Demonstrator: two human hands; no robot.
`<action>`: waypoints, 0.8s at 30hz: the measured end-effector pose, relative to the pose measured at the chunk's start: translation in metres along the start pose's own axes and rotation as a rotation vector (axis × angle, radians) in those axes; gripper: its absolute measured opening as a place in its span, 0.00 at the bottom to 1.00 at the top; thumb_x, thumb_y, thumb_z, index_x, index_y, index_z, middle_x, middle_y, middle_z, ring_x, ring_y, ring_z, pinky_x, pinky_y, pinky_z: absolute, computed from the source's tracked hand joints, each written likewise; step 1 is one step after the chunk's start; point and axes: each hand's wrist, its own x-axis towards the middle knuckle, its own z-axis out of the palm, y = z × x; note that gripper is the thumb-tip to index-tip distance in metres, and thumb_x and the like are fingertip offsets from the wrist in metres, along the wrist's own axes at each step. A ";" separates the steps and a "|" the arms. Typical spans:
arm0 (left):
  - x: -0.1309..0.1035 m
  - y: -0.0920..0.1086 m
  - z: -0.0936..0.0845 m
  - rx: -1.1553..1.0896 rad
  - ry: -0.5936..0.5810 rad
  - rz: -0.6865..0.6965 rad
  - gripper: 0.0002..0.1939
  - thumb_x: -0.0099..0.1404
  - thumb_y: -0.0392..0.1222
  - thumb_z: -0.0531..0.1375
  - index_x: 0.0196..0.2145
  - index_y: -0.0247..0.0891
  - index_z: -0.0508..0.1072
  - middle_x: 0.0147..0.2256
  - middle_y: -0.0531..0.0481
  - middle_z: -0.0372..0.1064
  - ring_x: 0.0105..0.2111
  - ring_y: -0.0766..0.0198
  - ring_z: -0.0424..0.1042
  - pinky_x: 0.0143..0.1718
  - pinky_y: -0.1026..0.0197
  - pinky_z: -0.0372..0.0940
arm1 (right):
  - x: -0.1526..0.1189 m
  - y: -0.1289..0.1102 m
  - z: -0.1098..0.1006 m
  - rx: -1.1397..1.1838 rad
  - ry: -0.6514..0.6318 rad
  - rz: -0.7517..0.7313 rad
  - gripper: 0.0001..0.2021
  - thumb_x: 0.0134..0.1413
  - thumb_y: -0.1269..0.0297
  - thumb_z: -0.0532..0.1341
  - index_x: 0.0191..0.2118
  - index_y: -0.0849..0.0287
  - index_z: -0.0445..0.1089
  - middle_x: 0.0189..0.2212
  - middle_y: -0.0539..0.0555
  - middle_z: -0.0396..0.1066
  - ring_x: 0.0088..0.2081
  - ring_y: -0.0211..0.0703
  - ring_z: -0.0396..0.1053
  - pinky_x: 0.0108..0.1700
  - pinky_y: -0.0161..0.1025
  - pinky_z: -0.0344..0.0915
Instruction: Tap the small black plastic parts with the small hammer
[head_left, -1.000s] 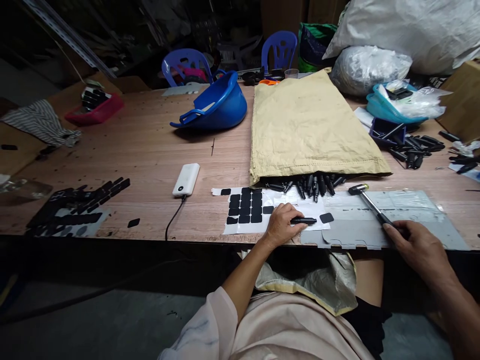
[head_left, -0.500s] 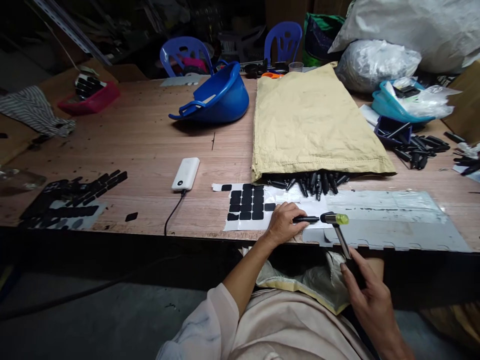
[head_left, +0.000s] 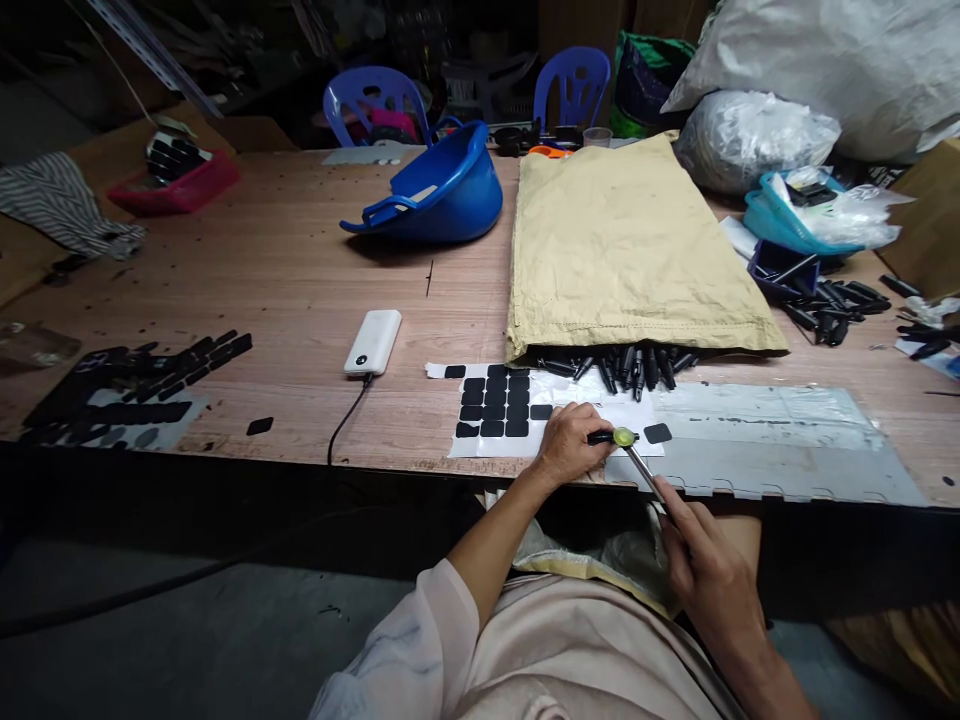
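Note:
My left hand (head_left: 571,442) rests at the table's front edge, its fingers closed round a slim black pen-shaped piece (head_left: 598,437) lying flat and pointing right. In my right hand (head_left: 709,570) is a small mallet (head_left: 639,462), gripped by its dark handle below the table edge. The mallet's yellow-green head (head_left: 623,437) lies over the right part of the black piece; whether they touch I cannot tell. Rows of black rounded patches (head_left: 493,405) lie on a white sheet (head_left: 536,442) left of my left hand. One single black patch (head_left: 658,433) sits right of the mallet head.
A tan sack (head_left: 637,245) lies behind my hands, with several black cylindrical pieces (head_left: 637,370) under its front edge. Grey sheeting (head_left: 795,465) runs along the edge at right. A white power bank (head_left: 373,342) with a cable and a tipped blue basin (head_left: 450,190) are at left.
My right hand has swung the mallet left, bringing its head from beyond the black piece's tip to over it. The single patch beside it has come into view. My left hand keeps its place.

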 end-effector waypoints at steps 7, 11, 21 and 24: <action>0.001 0.003 -0.003 -0.005 -0.020 -0.018 0.09 0.62 0.42 0.75 0.41 0.44 0.86 0.40 0.49 0.79 0.44 0.54 0.75 0.49 0.51 0.65 | -0.005 0.009 -0.002 -0.002 0.073 0.015 0.31 0.71 0.70 0.58 0.75 0.45 0.60 0.43 0.52 0.79 0.37 0.38 0.76 0.40 0.33 0.69; 0.001 0.003 -0.003 -0.006 -0.016 -0.020 0.08 0.61 0.41 0.74 0.40 0.44 0.86 0.40 0.49 0.79 0.45 0.54 0.75 0.50 0.51 0.65 | -0.004 0.015 -0.001 0.006 0.043 0.052 0.26 0.72 0.66 0.58 0.72 0.47 0.65 0.43 0.52 0.79 0.37 0.38 0.76 0.39 0.33 0.70; 0.000 0.002 0.001 0.035 0.000 0.026 0.12 0.59 0.43 0.76 0.40 0.42 0.84 0.39 0.48 0.77 0.43 0.53 0.74 0.51 0.51 0.65 | 0.059 0.100 -0.039 -0.424 0.028 0.516 0.24 0.67 0.56 0.57 0.65 0.45 0.75 0.47 0.56 0.77 0.36 0.45 0.70 0.33 0.41 0.61; 0.000 0.000 0.002 0.036 0.006 0.045 0.11 0.60 0.45 0.75 0.41 0.43 0.85 0.38 0.48 0.76 0.43 0.54 0.73 0.50 0.51 0.65 | 0.070 0.115 -0.030 -0.485 0.035 0.553 0.24 0.66 0.56 0.58 0.64 0.45 0.76 0.46 0.58 0.75 0.34 0.44 0.66 0.31 0.42 0.57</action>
